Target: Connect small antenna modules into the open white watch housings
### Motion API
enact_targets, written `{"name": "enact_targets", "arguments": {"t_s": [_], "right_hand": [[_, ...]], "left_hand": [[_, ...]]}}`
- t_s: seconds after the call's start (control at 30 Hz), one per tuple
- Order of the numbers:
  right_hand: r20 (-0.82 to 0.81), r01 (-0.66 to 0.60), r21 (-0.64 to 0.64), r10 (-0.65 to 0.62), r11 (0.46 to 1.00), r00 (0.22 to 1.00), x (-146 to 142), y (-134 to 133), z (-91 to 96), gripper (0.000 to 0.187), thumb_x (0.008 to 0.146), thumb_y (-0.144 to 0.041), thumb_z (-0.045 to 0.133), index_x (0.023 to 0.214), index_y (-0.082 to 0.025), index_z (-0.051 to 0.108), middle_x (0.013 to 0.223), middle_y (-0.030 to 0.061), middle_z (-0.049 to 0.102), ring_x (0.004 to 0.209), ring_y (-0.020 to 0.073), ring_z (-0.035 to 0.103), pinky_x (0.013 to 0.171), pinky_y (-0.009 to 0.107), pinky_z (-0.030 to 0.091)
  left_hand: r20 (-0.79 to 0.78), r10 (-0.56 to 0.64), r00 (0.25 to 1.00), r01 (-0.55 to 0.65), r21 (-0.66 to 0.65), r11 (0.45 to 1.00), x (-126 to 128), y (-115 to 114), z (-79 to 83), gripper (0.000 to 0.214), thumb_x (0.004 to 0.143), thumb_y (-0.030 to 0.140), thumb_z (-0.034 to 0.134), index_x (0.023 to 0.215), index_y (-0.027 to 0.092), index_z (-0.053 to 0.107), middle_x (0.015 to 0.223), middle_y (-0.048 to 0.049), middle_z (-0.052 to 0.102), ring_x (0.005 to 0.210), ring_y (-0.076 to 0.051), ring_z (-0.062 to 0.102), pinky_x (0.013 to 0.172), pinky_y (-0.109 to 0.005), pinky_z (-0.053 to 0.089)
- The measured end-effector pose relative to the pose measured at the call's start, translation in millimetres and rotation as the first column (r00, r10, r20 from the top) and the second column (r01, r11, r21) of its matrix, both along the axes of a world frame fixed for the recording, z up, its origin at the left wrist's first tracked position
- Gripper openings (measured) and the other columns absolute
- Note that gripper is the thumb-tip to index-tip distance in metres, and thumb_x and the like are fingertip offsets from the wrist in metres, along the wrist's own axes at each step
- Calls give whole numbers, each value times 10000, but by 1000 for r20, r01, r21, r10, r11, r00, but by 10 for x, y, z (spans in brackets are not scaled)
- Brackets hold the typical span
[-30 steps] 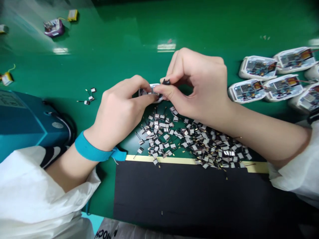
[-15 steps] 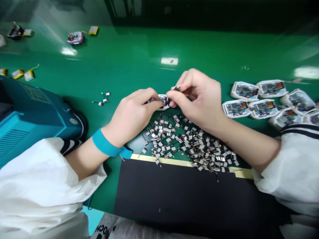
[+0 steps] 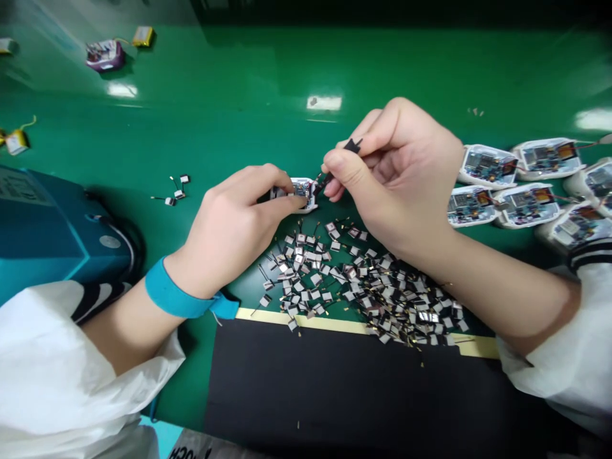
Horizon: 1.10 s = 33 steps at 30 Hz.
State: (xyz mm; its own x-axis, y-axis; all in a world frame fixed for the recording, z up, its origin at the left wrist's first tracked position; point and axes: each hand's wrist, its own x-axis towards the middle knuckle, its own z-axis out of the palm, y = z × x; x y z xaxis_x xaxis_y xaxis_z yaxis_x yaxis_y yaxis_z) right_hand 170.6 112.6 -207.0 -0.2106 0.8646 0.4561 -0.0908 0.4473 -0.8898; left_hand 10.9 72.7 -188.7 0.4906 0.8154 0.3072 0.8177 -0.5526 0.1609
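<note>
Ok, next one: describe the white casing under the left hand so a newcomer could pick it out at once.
On the green workbench, find the heap of small square wired parts. Just above it, the left hand, wearing a blue wristband, pins a small white casing with an exposed circuit board. Unlike the similar casings grouped at right, it alone is being held.

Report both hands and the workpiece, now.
Left hand gripping white-cased circuit board. Right hand pinching small black wired part just beside it. Loose wired chips piled just below the hands.
</note>
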Motion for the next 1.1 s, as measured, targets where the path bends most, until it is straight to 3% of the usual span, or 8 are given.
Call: {"name": "enact_targets", "arguments": {"t_s": [0.43, 0.77, 1.1], "right_hand": [[42, -2, -10, 3, 1000, 999, -5, -2, 26, 306, 730, -212, 586, 599, -188, 310, 609, -48, 403, 464, 62, 509, 409, 184, 408], [68, 19, 58, -23, 998, 997, 4, 12, -11, 300, 729, -205, 568, 600, -208, 297, 594, -39, 331, 484, 79, 448, 406, 224, 373], [153, 10, 78, -22, 997, 988, 35, 5, 35, 290, 758, -162, 541, 608, -191, 294, 621, -45, 271, 548, 48, 474, 458, 177, 405]], "left_hand": [[18, 18, 1000, -18, -32, 999, 3, -2, -1, 230, 852, 241, 383, 836, 234, 612, 865, -3, 599, 866, -163, 572, 712, -298, 496], [-2, 33, 999, -34, -36, 999, 8, -17, 19, 224, 848, 213, 388, 843, 246, 610, 902, 6, 595, 878, -165, 571, 729, -305, 496], [-56, -5, 998, 11, 100, 995, -15, -13, -10, 200, 825, 202, 444, 861, 226, 640, 893, 13, 602, 787, -114, 566, 638, -215, 438]]}}
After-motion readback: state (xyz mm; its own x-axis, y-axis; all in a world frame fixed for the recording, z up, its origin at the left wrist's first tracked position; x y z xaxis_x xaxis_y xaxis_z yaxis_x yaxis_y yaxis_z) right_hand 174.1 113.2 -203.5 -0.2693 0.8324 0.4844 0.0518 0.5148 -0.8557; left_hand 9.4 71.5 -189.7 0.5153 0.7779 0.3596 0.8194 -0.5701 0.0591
